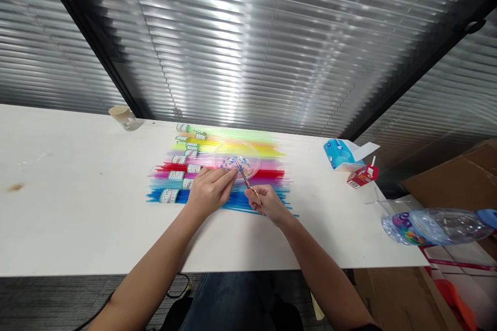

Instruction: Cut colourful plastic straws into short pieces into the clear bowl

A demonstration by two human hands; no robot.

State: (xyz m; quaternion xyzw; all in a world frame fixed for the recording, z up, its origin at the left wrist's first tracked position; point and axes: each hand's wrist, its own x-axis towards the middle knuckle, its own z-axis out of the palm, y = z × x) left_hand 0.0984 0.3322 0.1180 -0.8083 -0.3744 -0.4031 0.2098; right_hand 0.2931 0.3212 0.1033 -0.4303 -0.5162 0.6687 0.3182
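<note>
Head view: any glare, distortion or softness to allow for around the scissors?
Head view: glare streaks the blinds, beyond the scissors; head view: dark window frames lean outward, probably wide-angle distortion; head view: the clear bowl blends faintly into the straws, and fine detail there is too small to judge.

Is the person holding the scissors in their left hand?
No, the right hand is holding the scissors by their handles.
</note>
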